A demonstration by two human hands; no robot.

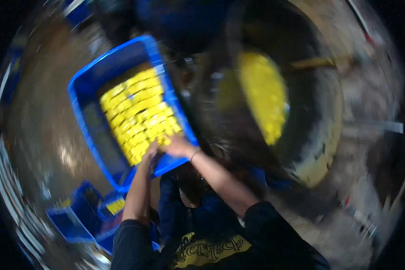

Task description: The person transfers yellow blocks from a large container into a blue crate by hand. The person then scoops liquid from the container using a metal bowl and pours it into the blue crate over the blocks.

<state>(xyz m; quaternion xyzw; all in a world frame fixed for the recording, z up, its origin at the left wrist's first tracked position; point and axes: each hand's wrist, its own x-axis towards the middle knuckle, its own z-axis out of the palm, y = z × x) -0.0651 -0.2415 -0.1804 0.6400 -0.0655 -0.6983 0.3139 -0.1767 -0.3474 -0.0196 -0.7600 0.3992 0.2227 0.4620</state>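
Rows of yellow tofu blocks (141,105) lie packed together in a large blue plastic tub (90,135). Both hands reach into the tub's near end. My right hand (177,146) rests against the nearest blocks at the right, its fingers apart and smeared by motion. Close beside it, my left hand (151,152) is at the near edge of the rows, fingers stretched forward, touching or nearly touching the blocks. I cannot make out any block held in either hand.
A big round pan (326,130) stands to the right, with yellow contents (263,92) inside. A wooden handle (319,62) lies across its far side. Smaller blue crates (74,220) with some yellow pieces sit at lower left. The brown floor (36,121) looks wet.
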